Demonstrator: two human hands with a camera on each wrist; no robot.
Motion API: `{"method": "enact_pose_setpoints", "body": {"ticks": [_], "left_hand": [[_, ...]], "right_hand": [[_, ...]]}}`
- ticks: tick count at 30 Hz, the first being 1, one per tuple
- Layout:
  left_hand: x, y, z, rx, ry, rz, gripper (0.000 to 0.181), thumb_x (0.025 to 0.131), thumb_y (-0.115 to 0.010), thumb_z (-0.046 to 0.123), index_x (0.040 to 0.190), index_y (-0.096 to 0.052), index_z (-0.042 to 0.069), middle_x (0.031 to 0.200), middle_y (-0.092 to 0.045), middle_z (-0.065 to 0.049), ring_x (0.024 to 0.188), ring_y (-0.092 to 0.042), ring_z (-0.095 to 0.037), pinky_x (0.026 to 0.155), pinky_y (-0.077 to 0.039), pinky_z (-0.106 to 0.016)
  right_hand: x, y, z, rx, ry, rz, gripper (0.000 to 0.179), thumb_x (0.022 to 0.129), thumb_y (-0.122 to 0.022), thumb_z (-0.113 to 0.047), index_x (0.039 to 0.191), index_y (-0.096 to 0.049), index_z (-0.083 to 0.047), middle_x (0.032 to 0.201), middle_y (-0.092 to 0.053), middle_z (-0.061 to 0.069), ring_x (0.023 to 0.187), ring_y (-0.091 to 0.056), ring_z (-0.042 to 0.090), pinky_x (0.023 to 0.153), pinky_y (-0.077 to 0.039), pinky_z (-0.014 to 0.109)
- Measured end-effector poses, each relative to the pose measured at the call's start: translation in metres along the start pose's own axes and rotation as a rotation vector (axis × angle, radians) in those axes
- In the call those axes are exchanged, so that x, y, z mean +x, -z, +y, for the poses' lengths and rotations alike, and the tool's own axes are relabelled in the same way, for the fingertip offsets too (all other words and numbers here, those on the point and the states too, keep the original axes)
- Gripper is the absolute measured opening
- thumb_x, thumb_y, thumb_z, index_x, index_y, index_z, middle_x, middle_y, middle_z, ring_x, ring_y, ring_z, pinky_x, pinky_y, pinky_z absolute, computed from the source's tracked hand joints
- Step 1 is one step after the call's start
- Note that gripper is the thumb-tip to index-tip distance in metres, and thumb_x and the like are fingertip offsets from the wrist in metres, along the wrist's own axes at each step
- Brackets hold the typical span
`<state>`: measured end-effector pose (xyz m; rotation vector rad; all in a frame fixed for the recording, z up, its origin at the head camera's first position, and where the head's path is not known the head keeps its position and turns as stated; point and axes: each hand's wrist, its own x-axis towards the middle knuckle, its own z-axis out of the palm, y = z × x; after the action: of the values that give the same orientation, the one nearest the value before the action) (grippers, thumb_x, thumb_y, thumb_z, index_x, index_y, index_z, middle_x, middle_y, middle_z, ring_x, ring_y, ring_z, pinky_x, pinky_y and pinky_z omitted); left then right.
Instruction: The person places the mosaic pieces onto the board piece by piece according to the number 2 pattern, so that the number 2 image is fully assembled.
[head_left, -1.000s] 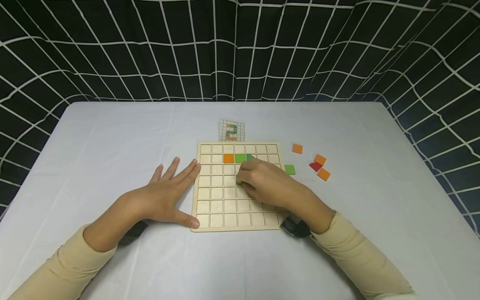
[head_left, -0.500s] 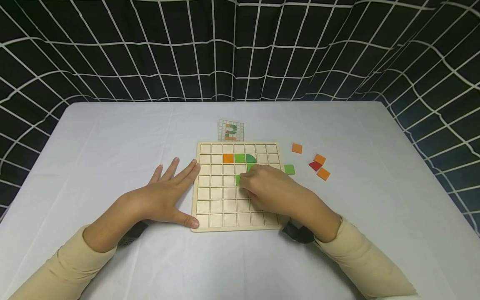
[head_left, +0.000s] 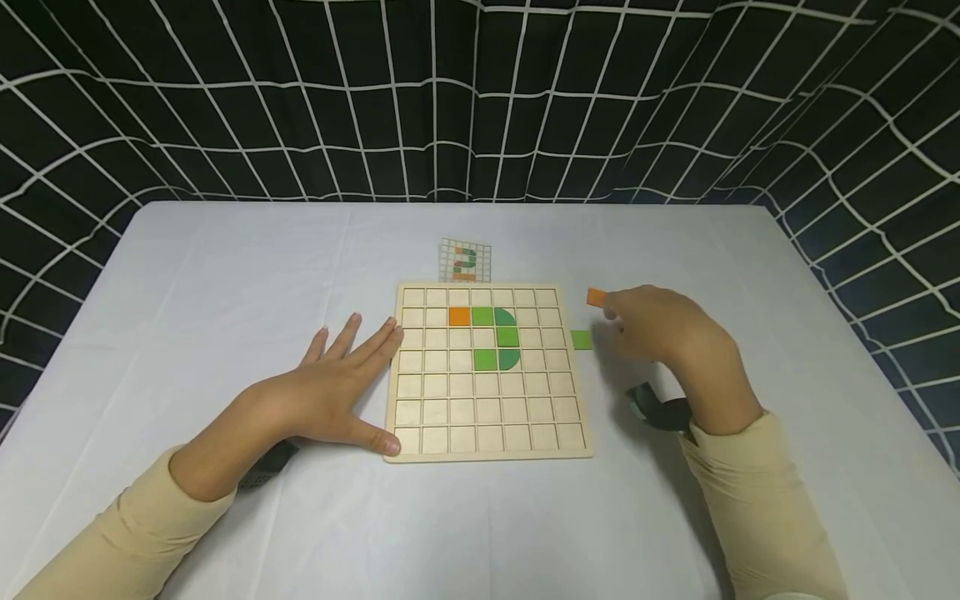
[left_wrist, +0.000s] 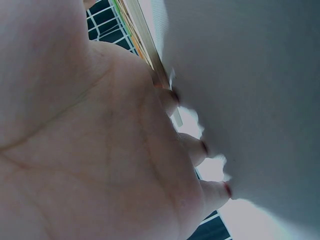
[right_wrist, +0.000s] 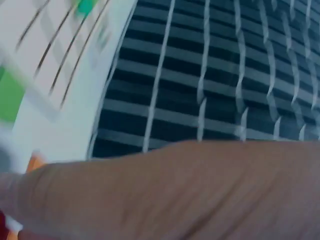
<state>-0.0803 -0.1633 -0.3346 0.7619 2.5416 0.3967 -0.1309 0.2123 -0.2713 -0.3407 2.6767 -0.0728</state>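
My left hand [head_left: 322, 404] lies spread beside the wooden grid board [head_left: 487, 459], its fingertips and thumb touching the left edge. On the board sit an orange square [head_left: 459, 317], a green square [head_left: 482, 317] and a green quarter-round [head_left: 505, 317] in one row. Below them lie a green square [head_left: 507, 337], then another green square [head_left: 486, 360] beside a second quarter-round [head_left: 509, 359]. My right hand [head_left: 660, 325] is over the loose tiles right of the board, fingers loosely bent, overlapping one orange tile [head_left: 596, 297]. In the right wrist view, red [right_wrist: 2, 227] and orange tile edges [right_wrist: 35, 162] show by its fingers.
A small pattern card [head_left: 465, 261] stands behind the board, showing a coloured figure on a grid. One green square tile [head_left: 581, 340] lies at the board's right edge. A white cloth covers the table [head_left: 247, 267]. A dark curtain with white lines [head_left: 450, 100] rises behind it.
My right hand has left the board and moved right, over the loose tiles. The lower green square and quarter-round it covered now show in the grid. The left hand has stayed put.
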Motion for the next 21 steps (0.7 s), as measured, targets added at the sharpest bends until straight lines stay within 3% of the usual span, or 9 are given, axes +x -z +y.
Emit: {"method": "enact_pose_setpoints", "body": {"ticks": [4, 7, 17, 21], "left_hand": [[0.000, 0.000, 0.000, -0.001, -0.002, 0.000, 0.136, 0.068, -0.065, 0.085, 0.162, -0.001, 0.010, 0.168, 0.007, -0.004, 0.148, 0.016, -0.042, 0.112, 0.005, -0.069], [0.000, 0.000, 0.000, -0.013, -0.004, 0.003, 0.136, 0.068, -0.065, 0.085, 0.162, -0.001, 0.010, 0.168, 0.006, -0.005, 0.148, 0.015, -0.043, 0.111, 0.006, -0.070], [0.001, -0.001, -0.001, 0.000, 0.005, -0.001, 0.137, 0.067, -0.066, 0.085, 0.162, -0.001, 0.011, 0.168, 0.007, -0.003, 0.149, 0.016, -0.041, 0.112, 0.006, -0.068], [0.001, -0.001, 0.000, -0.003, 0.001, 0.002, 0.137, 0.067, -0.065, 0.085, 0.162, -0.002, 0.010, 0.168, 0.006, -0.004, 0.149, 0.016, -0.042, 0.111, 0.005, -0.069]], "right_hand": [[0.012, -0.003, 0.021, 0.019, -0.132, -0.095, 0.011, 0.082, -0.060, 0.005, 0.091, -0.061, -0.002, 0.073, -0.057, 0.010, 0.070, -0.053, 0.026, 0.061, -0.041, 0.038], [0.019, -0.007, 0.024, 0.019, -0.154, -0.120, 0.012, 0.084, -0.062, 0.004, 0.095, -0.061, 0.001, 0.073, -0.058, 0.011, 0.069, -0.054, 0.026, 0.062, -0.042, 0.037], [0.023, -0.010, 0.017, 0.000, -0.081, -0.054, 0.018, 0.085, -0.063, 0.006, 0.102, -0.064, 0.000, 0.084, -0.058, 0.011, 0.074, -0.054, 0.027, 0.063, -0.043, 0.036], [0.025, -0.012, 0.014, -0.029, -0.032, 0.015, 0.022, 0.089, -0.061, 0.003, 0.109, -0.067, -0.002, 0.103, -0.066, 0.016, 0.085, -0.056, 0.029, 0.074, -0.047, 0.043]]}}
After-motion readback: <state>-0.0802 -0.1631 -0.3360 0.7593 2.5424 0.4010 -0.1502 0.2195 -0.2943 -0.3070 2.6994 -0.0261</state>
